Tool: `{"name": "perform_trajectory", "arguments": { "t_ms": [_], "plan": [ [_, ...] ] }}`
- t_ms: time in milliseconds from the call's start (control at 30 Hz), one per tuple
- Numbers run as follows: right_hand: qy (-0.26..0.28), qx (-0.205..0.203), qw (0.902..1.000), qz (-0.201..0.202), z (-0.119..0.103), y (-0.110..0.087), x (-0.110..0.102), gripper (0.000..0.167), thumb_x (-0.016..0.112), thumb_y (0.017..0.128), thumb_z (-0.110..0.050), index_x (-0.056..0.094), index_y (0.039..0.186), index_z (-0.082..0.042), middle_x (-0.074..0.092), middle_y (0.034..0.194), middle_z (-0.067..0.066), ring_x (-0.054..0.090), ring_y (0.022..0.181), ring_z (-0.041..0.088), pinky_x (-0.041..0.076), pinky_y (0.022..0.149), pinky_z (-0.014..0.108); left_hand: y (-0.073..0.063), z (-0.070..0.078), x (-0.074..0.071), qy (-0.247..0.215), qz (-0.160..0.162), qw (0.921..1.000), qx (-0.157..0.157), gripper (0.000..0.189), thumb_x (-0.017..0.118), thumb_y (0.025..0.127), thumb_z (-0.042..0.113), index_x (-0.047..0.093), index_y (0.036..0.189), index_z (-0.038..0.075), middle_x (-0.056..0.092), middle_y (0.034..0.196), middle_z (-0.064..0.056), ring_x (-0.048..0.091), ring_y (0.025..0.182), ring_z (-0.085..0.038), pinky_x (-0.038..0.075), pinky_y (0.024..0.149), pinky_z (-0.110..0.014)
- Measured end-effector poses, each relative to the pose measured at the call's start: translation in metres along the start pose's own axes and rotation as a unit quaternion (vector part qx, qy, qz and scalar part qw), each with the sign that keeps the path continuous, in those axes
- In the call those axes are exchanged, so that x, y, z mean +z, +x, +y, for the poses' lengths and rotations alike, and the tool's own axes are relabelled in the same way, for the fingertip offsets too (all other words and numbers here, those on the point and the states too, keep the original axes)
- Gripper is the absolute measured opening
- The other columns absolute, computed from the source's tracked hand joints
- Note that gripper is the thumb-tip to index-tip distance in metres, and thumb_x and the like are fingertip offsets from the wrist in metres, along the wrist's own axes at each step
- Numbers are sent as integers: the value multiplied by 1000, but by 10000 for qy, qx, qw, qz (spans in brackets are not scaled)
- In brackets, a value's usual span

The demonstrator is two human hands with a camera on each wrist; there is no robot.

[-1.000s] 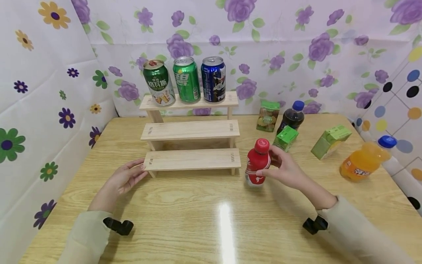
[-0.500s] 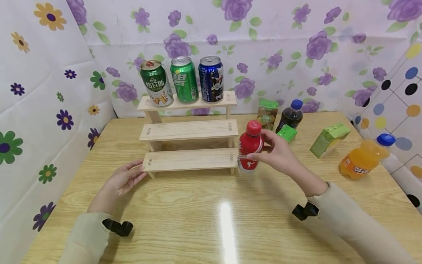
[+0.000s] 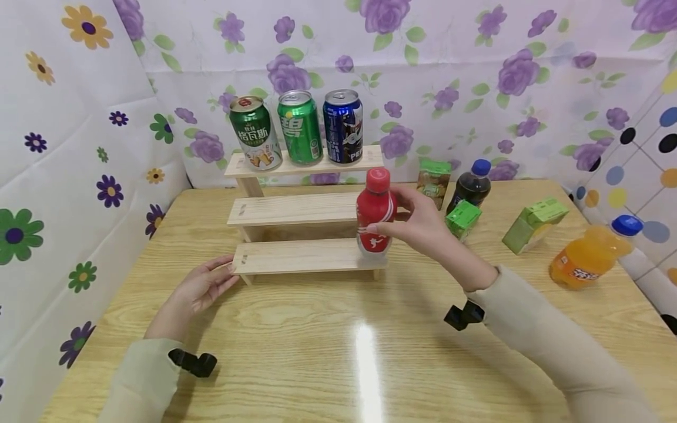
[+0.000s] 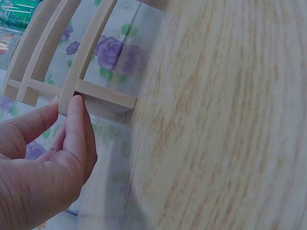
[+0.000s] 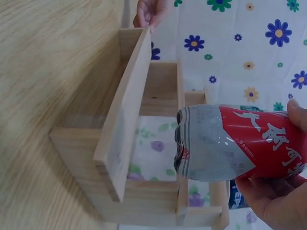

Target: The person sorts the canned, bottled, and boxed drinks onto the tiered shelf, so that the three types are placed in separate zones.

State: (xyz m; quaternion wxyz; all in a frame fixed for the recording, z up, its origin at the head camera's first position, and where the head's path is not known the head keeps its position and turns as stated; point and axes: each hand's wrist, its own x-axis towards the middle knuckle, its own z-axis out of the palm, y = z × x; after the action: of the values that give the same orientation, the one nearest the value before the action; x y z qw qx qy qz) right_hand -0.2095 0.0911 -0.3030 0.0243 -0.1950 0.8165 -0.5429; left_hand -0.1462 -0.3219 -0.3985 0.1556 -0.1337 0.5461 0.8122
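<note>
My right hand (image 3: 423,223) grips a red-capped plastic bottle (image 3: 374,202) with a red label and a clear base. In the head view the bottle appears upright over the right end of the wooden three-step shelf's (image 3: 301,256) lowest step. The right wrist view shows a gap between the bottle's base (image 5: 201,143) and the step boards. At the shelf's lower left corner, my left hand (image 3: 203,288) pinches the end of the bottom board between thumb and fingers, as the left wrist view confirms. Several fingers of the right hand are hidden behind the bottle.
On the top step stand a dark green can (image 3: 255,134), a bright green can (image 3: 300,128) and a blue can (image 3: 343,126). To the right are a brown carton (image 3: 433,179), a dark bottle (image 3: 471,187), a small green carton (image 3: 462,218), a larger carton (image 3: 535,224) and an orange bottle (image 3: 589,255).
My right hand has lifted the red bottle and carried it leftward, from beside the shelf to over its lowest step. The left hand keeps its hold on the shelf corner.
</note>
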Motion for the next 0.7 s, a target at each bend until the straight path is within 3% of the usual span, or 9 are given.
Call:
{"name": "perform_trajectory", "arguments": {
  "t_ms": [333, 533, 700],
  "plan": [
    [460, -372, 9982, -99, -25, 24, 22, 67, 82, 75, -15, 50, 134, -10, 59, 126, 8, 60, 108, 22, 56, 90, 37, -1, 1, 2, -7, 22, 10000, 10, 22, 53, 96, 0, 49, 114, 11, 64, 97, -2, 66, 88, -10, 56, 83, -17],
    [405, -437, 9982, -104, -42, 37, 36, 69, 83, 74, -19, 49, 134, -9, 60, 124, 6, 59, 106, 20, 57, 88, 34, -2, 2, 1, -52, 22, 10000, 47, 18, 52, 96, -1, 58, 105, 14, 64, 96, -2, 66, 87, -10, 57, 83, -17],
    [441, -570, 9973, -112, -53, 47, 46, 68, 82, 75, -20, 49, 134, -10, 60, 123, 5, 59, 105, 18, 57, 86, 33, -2, 1, 2, -7, 35, 10000, 30, 20, 50, 96, -1, 51, 112, 11, 63, 97, -2, 66, 87, -10, 56, 83, -17]
  ]
}}
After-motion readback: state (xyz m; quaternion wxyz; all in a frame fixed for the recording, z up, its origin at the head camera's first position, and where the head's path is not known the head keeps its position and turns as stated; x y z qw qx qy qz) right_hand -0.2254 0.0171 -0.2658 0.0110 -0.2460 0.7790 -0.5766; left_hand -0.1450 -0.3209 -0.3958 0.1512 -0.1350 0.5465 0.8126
